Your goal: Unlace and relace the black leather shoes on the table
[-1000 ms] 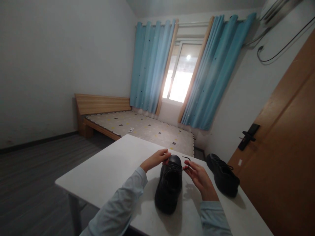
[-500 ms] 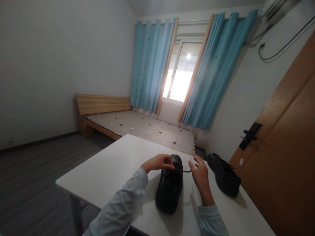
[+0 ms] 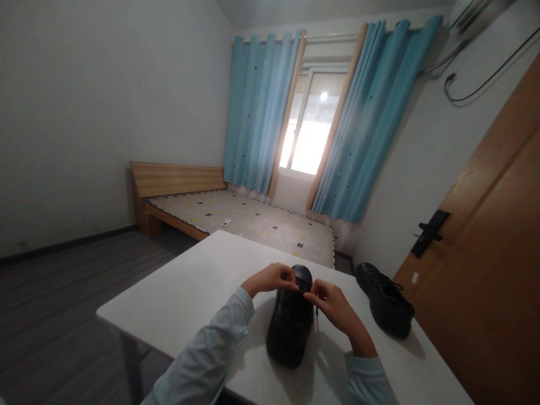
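A black shoe (image 3: 287, 337) sits on the white table (image 3: 189, 287), toe pointing away from me. My left hand (image 3: 274, 277) comes in from the left over its lacing, thumb and fingers pinched together on the shoelace. From the right, my right hand (image 3: 333, 304) reaches to the shoe's opening, its fingertips closed on the shoelace. A loose lace end (image 3: 317, 311) hangs below those fingers beside the shoe. The exact bit of lace in each pinch is small and partly covered by the fingers.
A second black shoe (image 3: 386, 301) stands at the table's right edge, near a wooden door (image 3: 481, 270) with a black handle (image 3: 428, 232). Beyond the table is a bed (image 3: 261, 225) with a small white remote-like object (image 3: 226, 223) on it. Blue curtains (image 3: 261, 112) flank the window.
My right hand has moved left and inward from beside the shoe to its lacing, its fingers closing together. The lace stretched out to the right now hangs down. My left hand stays put.
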Motion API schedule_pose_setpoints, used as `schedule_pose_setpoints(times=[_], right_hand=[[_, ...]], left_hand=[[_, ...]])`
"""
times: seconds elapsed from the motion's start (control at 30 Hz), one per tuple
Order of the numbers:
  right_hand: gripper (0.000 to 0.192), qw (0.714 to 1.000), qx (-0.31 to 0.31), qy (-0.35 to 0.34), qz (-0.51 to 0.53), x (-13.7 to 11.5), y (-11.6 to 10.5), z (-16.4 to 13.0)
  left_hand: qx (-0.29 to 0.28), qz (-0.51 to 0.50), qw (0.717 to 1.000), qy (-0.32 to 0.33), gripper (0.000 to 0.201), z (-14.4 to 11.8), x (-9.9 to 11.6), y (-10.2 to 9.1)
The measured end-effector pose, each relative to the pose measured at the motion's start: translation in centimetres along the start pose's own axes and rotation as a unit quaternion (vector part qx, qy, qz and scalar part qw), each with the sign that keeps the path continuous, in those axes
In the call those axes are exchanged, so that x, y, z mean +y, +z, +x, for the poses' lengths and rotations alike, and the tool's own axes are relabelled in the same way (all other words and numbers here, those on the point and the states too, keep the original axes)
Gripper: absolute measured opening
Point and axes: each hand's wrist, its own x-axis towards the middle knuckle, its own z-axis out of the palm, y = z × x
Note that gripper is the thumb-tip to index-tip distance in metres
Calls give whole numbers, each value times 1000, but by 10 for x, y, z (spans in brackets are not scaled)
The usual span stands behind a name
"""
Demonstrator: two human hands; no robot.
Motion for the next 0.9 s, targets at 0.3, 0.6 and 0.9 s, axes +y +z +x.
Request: schedule_pose_setpoints(times=[0.3, 0.6, 0.9], right_hand=[[40, 976, -134, 97, 140, 7, -2, -1], [36, 944, -168, 116, 260, -7, -8, -6], [47, 964, -97, 102, 225, -3, -1, 2]], left_hand=[[7, -25, 1000, -14, 32, 3, -9, 2], [0, -48, 999, -14, 31, 3, -9, 3], [-3, -53, 999, -4, 33, 2, -7, 2]])
